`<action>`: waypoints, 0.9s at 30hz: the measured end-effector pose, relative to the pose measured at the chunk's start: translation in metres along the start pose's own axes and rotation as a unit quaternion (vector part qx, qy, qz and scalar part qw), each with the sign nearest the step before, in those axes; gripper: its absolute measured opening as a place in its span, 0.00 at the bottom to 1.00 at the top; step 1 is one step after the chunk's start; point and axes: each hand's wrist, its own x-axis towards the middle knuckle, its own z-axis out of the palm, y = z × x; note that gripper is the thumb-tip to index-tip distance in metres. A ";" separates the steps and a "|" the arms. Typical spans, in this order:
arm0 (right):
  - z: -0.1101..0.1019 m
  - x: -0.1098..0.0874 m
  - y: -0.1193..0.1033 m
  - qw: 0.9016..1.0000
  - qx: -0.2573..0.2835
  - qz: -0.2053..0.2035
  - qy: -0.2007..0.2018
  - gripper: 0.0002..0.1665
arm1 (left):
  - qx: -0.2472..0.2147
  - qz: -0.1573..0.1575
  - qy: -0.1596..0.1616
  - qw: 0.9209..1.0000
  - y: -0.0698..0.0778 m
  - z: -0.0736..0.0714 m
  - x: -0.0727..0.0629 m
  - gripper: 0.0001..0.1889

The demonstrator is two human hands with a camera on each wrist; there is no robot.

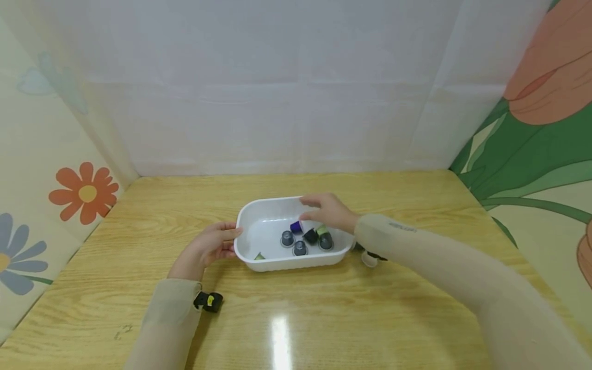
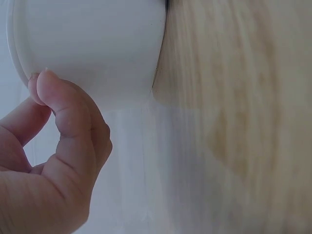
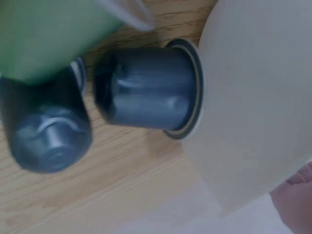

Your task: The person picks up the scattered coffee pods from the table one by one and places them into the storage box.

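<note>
A white plastic tray (image 1: 273, 264) sits on the table, holding several coffee capsules. Among them are a purple capsule (image 1: 295, 227), a dark grey capsule (image 1: 287, 238), a black capsule (image 1: 310, 236) and a green capsule (image 1: 322, 230). At the tray's left end, my left hand (image 1: 215, 244) pinches the rim between thumb and fingers. My right hand (image 1: 330, 211) hovers over the tray's right half, thumb and fingers apart near the back rim, no capsule visible between them. In the right wrist view, dark blue-grey capsules (image 3: 146, 87) and a green capsule (image 3: 48, 39) lie outside the tray wall.
The wooden table (image 1: 240, 318) reaches back to a white cloth (image 1: 296, 103). Beside the tray's right end, a capsule with a pale rim (image 1: 369, 260) shows partly under my right sleeve. Flower-patterned panels (image 1: 83, 195) stand on both sides.
</note>
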 end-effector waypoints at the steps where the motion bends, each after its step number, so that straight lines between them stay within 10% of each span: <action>1: -0.002 -0.002 0.001 1.000 0.011 -0.003 0.005 0.33 | 0.001 0.000 0.000 1.000 0.000 0.000 0.000 0.25; 27: -0.041 -0.087 0.041 0.988 0.029 -0.004 0.153 0.21 | 0.000 0.001 -0.004 1.000 0.000 0.000 0.000 0.26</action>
